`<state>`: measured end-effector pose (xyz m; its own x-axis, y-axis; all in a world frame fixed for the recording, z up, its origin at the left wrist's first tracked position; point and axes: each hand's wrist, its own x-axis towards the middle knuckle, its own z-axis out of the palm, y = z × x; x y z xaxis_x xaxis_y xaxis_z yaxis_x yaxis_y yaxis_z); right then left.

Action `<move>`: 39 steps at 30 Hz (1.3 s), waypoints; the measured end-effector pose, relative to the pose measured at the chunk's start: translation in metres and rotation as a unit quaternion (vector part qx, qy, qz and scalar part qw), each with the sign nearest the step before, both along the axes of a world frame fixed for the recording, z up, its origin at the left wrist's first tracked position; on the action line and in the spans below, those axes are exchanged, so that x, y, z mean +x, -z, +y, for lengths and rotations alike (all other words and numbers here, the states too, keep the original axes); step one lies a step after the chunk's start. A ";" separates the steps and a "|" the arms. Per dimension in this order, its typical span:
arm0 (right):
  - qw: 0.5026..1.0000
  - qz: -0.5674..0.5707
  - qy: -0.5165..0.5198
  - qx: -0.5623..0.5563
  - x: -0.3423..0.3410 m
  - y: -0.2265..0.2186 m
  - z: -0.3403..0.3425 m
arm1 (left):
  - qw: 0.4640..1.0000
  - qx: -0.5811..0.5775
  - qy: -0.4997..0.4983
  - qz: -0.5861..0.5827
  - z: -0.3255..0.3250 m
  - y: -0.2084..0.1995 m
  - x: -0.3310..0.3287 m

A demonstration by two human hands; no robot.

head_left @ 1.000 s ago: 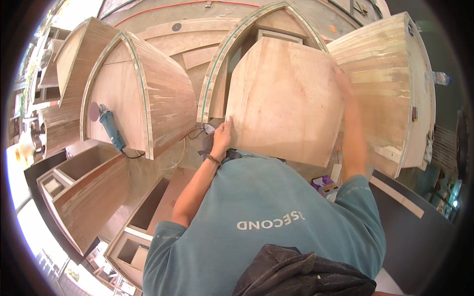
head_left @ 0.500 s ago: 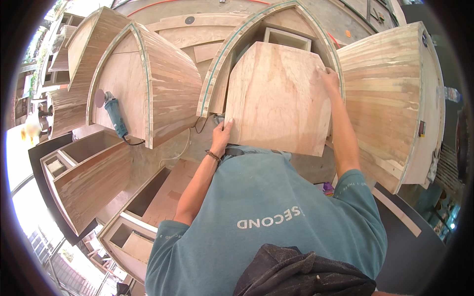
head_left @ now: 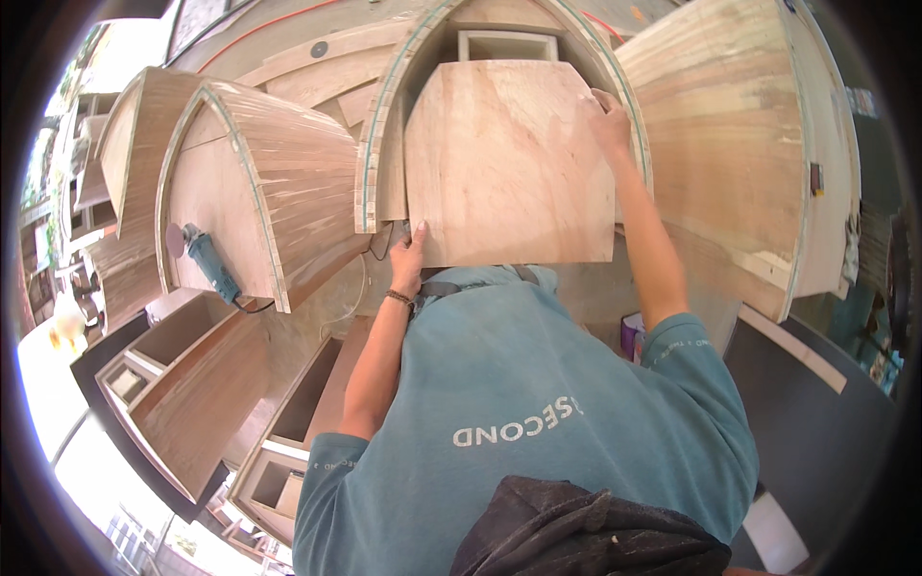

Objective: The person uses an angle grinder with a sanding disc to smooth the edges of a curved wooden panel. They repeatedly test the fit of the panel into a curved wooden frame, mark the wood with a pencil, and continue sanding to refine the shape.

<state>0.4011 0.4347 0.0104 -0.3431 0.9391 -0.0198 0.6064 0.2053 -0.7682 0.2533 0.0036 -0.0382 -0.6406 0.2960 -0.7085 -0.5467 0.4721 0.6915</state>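
A large plywood panel [head_left: 509, 163] with clipped far corners lies in front of me, over the opening of a pointed, boat-shaped wooden cabinet [head_left: 384, 163]. My left hand [head_left: 408, 257] grips its near left corner, thumb on top and the other fingers out of sight below. On the far right edge, my right hand [head_left: 612, 123] is closed round the panel's rim. Beyond the panel, a pale framed compartment [head_left: 507, 45] shows inside the cabinet.
To the left, an angle grinder [head_left: 209, 264] rests on another boat-shaped cabinet [head_left: 298, 182]. A third cabinet [head_left: 715, 144] stands close on the right. Open wooden boxes [head_left: 206, 374] sit at the lower left. A dark board [head_left: 816, 432] lies at the lower right.
My view has turned slightly, shifting the surroundings. The panel sits a little straighter against the cabinet, and both hands keep their grip on it.
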 end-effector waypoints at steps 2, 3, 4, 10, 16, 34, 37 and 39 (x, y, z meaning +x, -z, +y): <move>0.997 0.007 -0.010 0.070 0.018 -0.005 -0.028 | 0.999 0.021 0.010 -0.030 -0.006 0.003 -0.002; 0.994 0.009 -0.015 0.106 0.029 -0.007 -0.043 | 0.999 0.030 0.002 -0.043 -0.008 0.006 -0.002; 0.997 0.015 0.009 0.079 0.039 -0.013 -0.065 | 0.998 0.038 -0.007 -0.056 -0.010 0.004 -0.002; 0.927 0.149 0.326 -0.111 0.120 -0.014 -0.207 | 0.985 0.086 -0.030 -0.144 -0.013 0.000 -0.007; 0.690 0.281 0.472 -0.471 0.139 0.005 -0.259 | 0.972 0.089 -0.060 -0.210 -0.006 -0.019 -0.018; 0.711 0.378 0.394 -0.443 0.120 0.036 -0.229 | 0.925 0.206 -0.118 -0.298 -0.019 0.014 -0.032; 0.720 0.393 0.366 -0.439 0.121 0.036 -0.216 | 0.927 0.217 -0.140 -0.273 -0.017 0.016 -0.031; 0.725 0.401 0.352 -0.435 0.125 0.036 -0.208 | 0.921 0.225 -0.169 -0.268 -0.012 0.015 -0.028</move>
